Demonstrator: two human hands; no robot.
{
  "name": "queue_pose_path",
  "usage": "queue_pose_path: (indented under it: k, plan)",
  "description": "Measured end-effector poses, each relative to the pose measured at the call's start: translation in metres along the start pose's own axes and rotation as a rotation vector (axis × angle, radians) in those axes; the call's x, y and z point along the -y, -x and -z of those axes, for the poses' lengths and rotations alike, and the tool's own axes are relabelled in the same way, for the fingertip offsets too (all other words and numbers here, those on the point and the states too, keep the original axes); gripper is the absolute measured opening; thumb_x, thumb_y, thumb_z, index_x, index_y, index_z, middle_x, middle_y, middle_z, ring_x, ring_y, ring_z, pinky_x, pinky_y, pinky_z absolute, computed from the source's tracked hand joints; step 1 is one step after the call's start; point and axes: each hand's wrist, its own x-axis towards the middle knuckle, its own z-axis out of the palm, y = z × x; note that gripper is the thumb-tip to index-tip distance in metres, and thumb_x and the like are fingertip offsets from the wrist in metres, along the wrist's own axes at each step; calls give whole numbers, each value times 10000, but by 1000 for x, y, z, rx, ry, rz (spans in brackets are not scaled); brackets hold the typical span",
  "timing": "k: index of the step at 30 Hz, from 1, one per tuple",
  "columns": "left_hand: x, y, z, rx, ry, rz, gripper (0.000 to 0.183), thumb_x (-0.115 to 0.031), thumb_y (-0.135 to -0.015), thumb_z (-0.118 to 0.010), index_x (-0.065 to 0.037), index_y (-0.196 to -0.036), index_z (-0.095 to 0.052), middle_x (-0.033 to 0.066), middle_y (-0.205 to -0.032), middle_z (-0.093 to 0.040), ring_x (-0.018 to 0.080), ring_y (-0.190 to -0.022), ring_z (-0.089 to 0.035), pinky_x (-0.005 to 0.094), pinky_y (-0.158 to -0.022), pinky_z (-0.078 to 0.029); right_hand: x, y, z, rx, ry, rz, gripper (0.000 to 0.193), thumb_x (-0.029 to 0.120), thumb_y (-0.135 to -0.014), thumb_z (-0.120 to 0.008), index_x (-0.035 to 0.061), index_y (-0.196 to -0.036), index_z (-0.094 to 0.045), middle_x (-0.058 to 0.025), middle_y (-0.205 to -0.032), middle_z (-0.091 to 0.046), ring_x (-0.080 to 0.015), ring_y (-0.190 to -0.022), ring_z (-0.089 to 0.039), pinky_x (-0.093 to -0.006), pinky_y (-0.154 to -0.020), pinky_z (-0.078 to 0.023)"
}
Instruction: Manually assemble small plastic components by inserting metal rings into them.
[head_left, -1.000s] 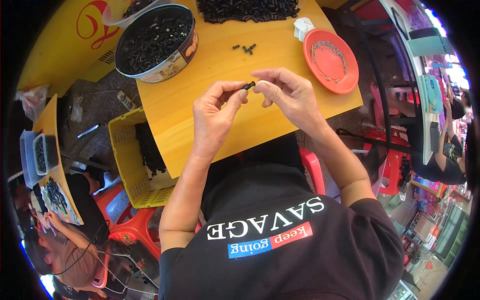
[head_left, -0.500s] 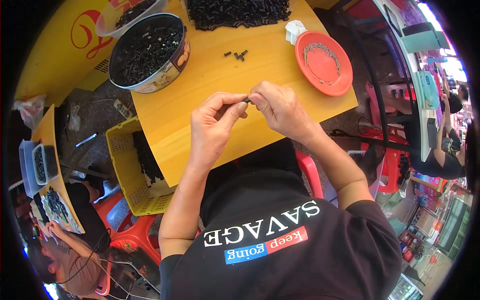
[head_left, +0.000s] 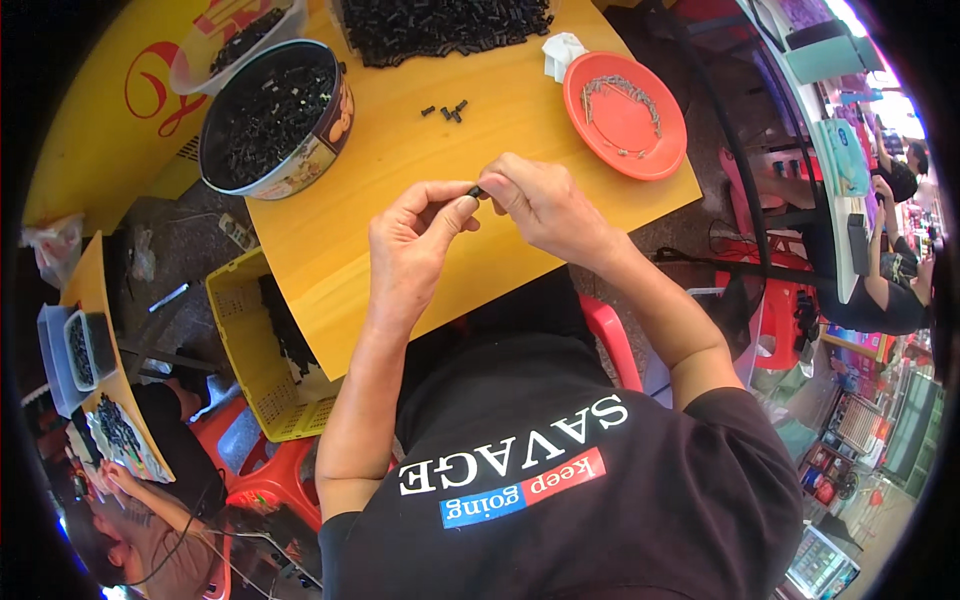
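Observation:
Between my fingertips is a small black cylindrical part [head_left: 474,192], partly covered by them. My left hand [head_left: 415,235] pinches it from the left with thumb and forefinger. The thumb and forefinger of my right hand [head_left: 540,205] close at its right end; whether they hold something finer is hidden. Several loose black parts [head_left: 447,112] lie on the table [head_left: 390,150] beyond my hands. To the right, a red plate [head_left: 580,100] bears small pale pieces [head_left: 640,98] in a curved row.
A round tub [head_left: 335,120] of black parts stands at the table's left corner, beside a clear container [head_left: 190,70]. A heap of black parts [head_left: 440,30] fills the far edge. White tissue [head_left: 562,55] touches the plate. A yellow crate [head_left: 235,330] stands left; a person [head_left: 150,520] works lower left.
The whole view has shifted slightly, so the table and its things appear further left. My hands stay together, and slightly more of the black part shows between the fingertips.

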Motion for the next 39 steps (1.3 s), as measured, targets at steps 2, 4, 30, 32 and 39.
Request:
queue_pose_path:
  k: [2,4,30,32,39]
  plan:
    - [4,1,1,6,5,-26,131,-27,-941,-681,18,-1062,-705,37,-941,-704,99,-852,-654,239,-789,-519,0,3,1,-3,-130,-126,316,260,-1070,-478,-14,-980,-607,-96,-731,-615,-209,-577,-595,-320,-551,-479]
    - [11,2,3,32,4,-81,120,-33,-945,-678,7,-1055,-701,68,-1081,-655,112,-1006,-629,254,-879,-499,-5,13,3,-3,-269,-262,383,317,-1090,-437,-10,-1027,-625,-66,-751,-628,-152,-577,-589,-285,-561,-488]
    - [-16,18,-13,8,-503,-539,184,27,-817,-754,-16,-985,-690,130,-1012,-687,248,-906,-689,335,-792,-540,9,36,-15,230,-1706,-654,346,394,-1017,-571,58,-1015,-656,15,-841,-583,-66,-644,-420,-225,-557,-395]
    - [-19,20,-15,4,-545,-555,180,23,-816,-755,-16,-979,-691,131,-1005,-688,250,-899,-690,337,-786,-541,14,37,-10,183,-1565,-630,354,389,-1027,-559,50,-1007,-660,-3,-849,-602,-67,-642,-448,-227,-566,-412]
    - [-25,18,-15,1,-671,-582,164,12,-802,-762,-13,-948,-691,140,-952,-685,274,-864,-687,337,-751,-538,13,36,12,-65,-608,-356,420,368,-1075,-470,0,-954,-633,-46,-825,-629,-81,-638,-546,-235,-581,-457]
